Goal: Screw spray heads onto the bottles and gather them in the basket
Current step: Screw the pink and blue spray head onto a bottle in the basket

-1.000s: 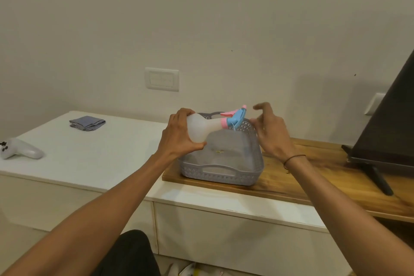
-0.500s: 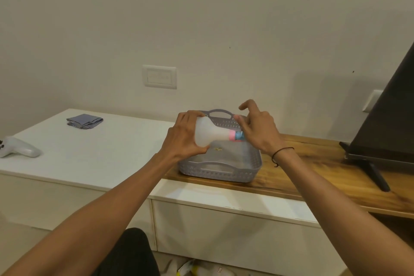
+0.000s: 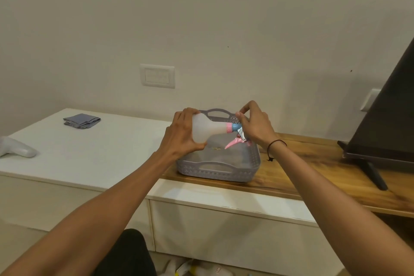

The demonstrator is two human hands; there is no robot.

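Bottle (image 3: 205, 129) held sideways over the basket (image 3: 253, 163), neck to the right. Counter (image 3: 89, 152) white, wood board (image 3: 302, 163) under basket. TV (image 3: 385, 123) far right. Left hand (image 3: 181, 135) wraps the bottle's fat end. Right hand (image 3: 254, 124) grips the spray head (image 3: 237, 132) at the neck, pink trigger pointing down. Folded cloth (image 3: 81, 120) and white controller (image 3: 18, 149) far left on counter.

The left hand (image 3: 181, 136) grips a white bottle (image 3: 205, 129) lying sideways above a grey basket (image 3: 215, 171). The right hand (image 3: 253, 125) pinches the blue-and-pink spray head (image 3: 236, 129) at the bottle's neck, trigger pointing down. The basket stands on a wooden board (image 3: 313, 163) on the white table (image 3: 89, 152).
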